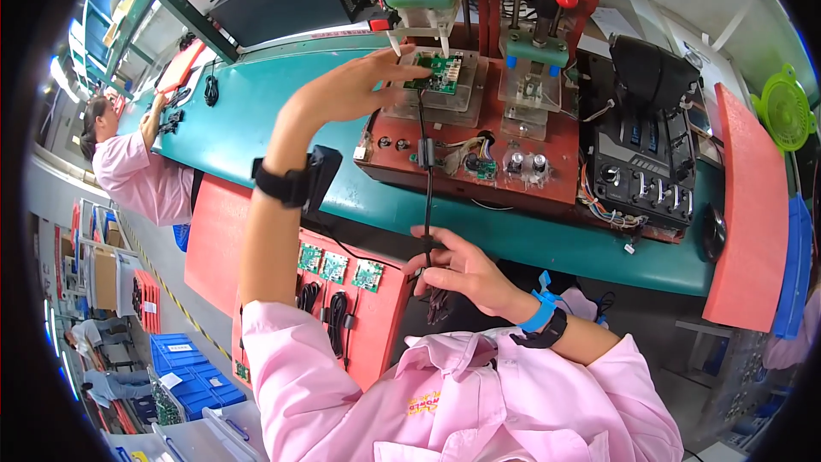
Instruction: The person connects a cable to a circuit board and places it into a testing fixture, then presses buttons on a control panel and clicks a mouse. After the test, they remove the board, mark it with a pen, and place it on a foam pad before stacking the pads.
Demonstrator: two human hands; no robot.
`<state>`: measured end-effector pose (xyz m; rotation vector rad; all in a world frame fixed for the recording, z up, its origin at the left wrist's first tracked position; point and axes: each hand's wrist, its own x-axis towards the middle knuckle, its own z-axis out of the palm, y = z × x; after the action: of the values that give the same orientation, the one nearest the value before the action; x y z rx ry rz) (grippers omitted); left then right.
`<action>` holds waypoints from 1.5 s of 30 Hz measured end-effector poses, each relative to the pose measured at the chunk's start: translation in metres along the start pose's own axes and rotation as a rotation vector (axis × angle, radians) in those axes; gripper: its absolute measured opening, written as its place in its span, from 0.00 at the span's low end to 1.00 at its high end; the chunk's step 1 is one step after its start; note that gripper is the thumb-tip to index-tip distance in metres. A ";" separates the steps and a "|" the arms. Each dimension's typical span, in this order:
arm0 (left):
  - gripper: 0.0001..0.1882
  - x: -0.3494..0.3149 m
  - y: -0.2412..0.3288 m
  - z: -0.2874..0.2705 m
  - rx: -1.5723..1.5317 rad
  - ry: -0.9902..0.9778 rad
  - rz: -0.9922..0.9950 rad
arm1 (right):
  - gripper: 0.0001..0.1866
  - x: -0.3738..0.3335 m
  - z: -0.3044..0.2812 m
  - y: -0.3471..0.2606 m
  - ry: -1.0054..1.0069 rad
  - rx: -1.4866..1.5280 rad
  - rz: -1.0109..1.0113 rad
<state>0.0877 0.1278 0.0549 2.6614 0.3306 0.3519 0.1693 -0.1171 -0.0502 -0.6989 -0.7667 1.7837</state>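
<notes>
A green circuit board [446,71] lies on the clear plate of a red test fixture [513,167], below the fixture's raised press head. My left hand [363,84] reaches over the board's left side with fingers stretched apart, the fingertips at its edge; whether they touch it I cannot tell. From the board a black cable [429,192] with a thick cylindrical sleeve runs down toward me. Lower down, my right hand [466,269] is closed around this cable, and its bundled end hangs beneath the fingers.
Left of my lap, a pink foam board [389,325] carries several circuit boards [333,267] and coiled black cables [338,325]. A second press [534,60] and a black control panel [641,154] stand to the right, beside a mouse [714,233]. A co-worker [141,162] sits far left along the green bench [265,103].
</notes>
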 end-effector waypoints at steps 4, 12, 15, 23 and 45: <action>0.10 0.000 0.071 -0.074 -0.087 0.097 -0.163 | 0.29 -0.007 -0.032 0.008 0.055 -0.105 0.021; 0.22 0.109 0.111 -0.190 0.068 0.695 -0.144 | 0.31 -0.016 -0.047 0.009 -0.071 -0.461 -0.061; 0.21 0.125 0.098 -0.205 -0.241 0.224 -0.270 | 0.31 -0.016 -0.049 0.005 -0.084 -0.516 -0.030; 0.16 0.032 0.126 -0.116 -0.033 0.646 0.138 | 0.25 -0.015 -0.046 -0.005 -0.141 -0.540 -0.018; 0.24 -0.211 0.133 0.213 -1.772 0.513 -1.116 | 0.21 0.003 -0.033 0.029 -0.246 -0.273 -0.103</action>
<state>-0.0245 -0.1309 -0.1122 0.4594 0.9503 0.5285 0.1766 -0.1160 -0.0941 -0.6095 -1.2072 1.7069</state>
